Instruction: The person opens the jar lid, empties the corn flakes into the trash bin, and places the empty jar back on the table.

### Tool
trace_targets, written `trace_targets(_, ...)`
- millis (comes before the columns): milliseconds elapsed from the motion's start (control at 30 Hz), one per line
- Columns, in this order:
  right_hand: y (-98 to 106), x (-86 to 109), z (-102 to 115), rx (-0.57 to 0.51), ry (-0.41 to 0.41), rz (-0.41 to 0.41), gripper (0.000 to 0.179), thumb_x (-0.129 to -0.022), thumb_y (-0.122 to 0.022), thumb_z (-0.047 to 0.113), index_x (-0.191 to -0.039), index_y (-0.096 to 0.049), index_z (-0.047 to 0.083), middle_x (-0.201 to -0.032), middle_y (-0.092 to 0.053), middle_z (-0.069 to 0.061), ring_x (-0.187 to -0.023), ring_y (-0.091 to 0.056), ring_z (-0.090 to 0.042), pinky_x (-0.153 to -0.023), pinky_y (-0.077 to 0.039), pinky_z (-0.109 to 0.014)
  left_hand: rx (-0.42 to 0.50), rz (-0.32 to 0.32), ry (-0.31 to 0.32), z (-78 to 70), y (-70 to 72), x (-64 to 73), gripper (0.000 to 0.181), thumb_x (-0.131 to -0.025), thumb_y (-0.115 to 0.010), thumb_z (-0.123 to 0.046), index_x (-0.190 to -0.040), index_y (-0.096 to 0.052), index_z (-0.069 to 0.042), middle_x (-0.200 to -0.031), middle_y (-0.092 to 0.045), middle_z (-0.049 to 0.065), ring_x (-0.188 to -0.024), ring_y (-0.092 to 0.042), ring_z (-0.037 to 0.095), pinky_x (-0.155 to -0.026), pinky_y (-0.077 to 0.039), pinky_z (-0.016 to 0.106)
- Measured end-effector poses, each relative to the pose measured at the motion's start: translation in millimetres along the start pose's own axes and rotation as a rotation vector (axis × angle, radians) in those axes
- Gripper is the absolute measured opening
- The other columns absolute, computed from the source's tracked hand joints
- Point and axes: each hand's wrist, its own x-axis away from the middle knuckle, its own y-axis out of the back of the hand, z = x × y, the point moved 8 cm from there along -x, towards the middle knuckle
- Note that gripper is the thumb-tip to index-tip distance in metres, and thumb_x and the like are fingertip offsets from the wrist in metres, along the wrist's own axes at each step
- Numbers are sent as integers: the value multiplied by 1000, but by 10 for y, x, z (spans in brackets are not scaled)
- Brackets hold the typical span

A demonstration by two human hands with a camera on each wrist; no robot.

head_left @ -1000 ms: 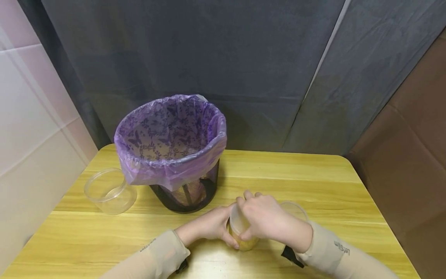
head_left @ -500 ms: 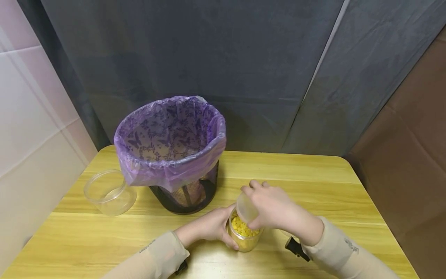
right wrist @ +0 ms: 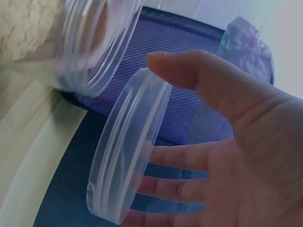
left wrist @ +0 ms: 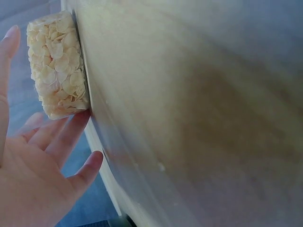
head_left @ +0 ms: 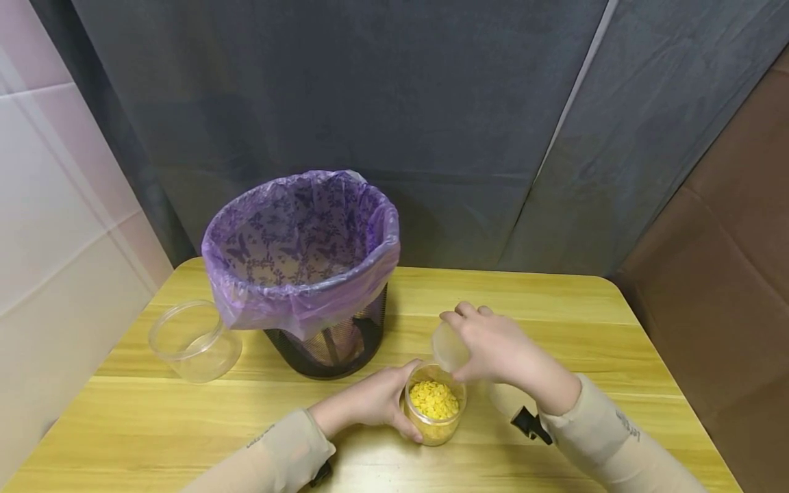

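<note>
A clear plastic jar [head_left: 435, 428] of yellow flakes [head_left: 434, 400] stands upright and uncovered on the table. My left hand [head_left: 379, 400] holds its left side between thumb and fingers; the left wrist view shows the flakes [left wrist: 59, 66] through the wall. My right hand [head_left: 499, 349] pinches a translucent screw lid [head_left: 448, 348] by its edge. That lid is tilted, just above and right of the jar's mouth. Threads show on the lid [right wrist: 128, 146] in the right wrist view, apart from the jar's rim [right wrist: 90, 52].
A black mesh bin [head_left: 329, 356] with a purple patterned bag [head_left: 296, 308] stands behind the jar. To its left sits an open clear tub [head_left: 197, 346]. A clear round-edged thing [head_left: 507, 397] lies partly hidden under my right wrist. Dark cloth [head_left: 370, 103] hangs behind the table [head_left: 555, 308].
My right hand has lifted the lid off the jar and carried it up and to the right, uncovering the flakes. The left hand has stayed on the jar.
</note>
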Motion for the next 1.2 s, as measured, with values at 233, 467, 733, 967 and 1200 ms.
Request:
trace_targets(233, -63, -69, -164, -20, -22, 1, 86, -63, -82, 39, -136, -50, 6, -127, -51, -13, -102, -56, -34, -76, -52, -48, 4, -1, 4, 2, -6, 1, 94, -56, -93, -30, -134, -45, -9, -123, -62, 0, -113, -55, 9, -101, -38, 31)
trace_targets(467, -147, -133, -326, -57, -60, 0, 86, -67, -82, 39, -138, -48, 5, -129, -51, -14, -106, -55, -36, -81, -50, -50, -2, 4, 34, 12, -9, 7, 95, -55, -93, -32, -134, -45, -10, -123, -61, -1, -113, -55, 9, -102, -38, 31)
trace_targets(733, -252, -193, -480, -56, -100, 13, 86, -68, -82, 38, -139, -47, 4, -129, -50, -14, -106, -54, -36, -81, -50, -51, 1, 3, 43, 23, -13, 9, 95, -55, -92, -34, -134, -45, -10, -121, -62, 0, -112, -55, 9, -101, -39, 31)
trace_targets(967, -339, -236, -583, -73, -120, 18, 86, -68, -83, 37, -139, -47, 4, -129, -50, -15, -105, -54, -37, -81, -50, -51, -24, 2, 50, 22, -1, 9, 98, -55, -92, -36, -136, -43, -10, -122, -62, 1, -112, -55, 10, -101, -39, 33)
trace_targets(1200, -461, -283, -666, -93, -134, 25, 87, -68, -83, 37, -140, -46, 4, -131, -49, -17, -108, -53, -39, -85, -48, -53, -33, 6, 72, 32, -1, 6, 100, -54, -92, -36, -136, -42, -11, -124, -60, 0, -113, -54, 10, -102, -38, 32)
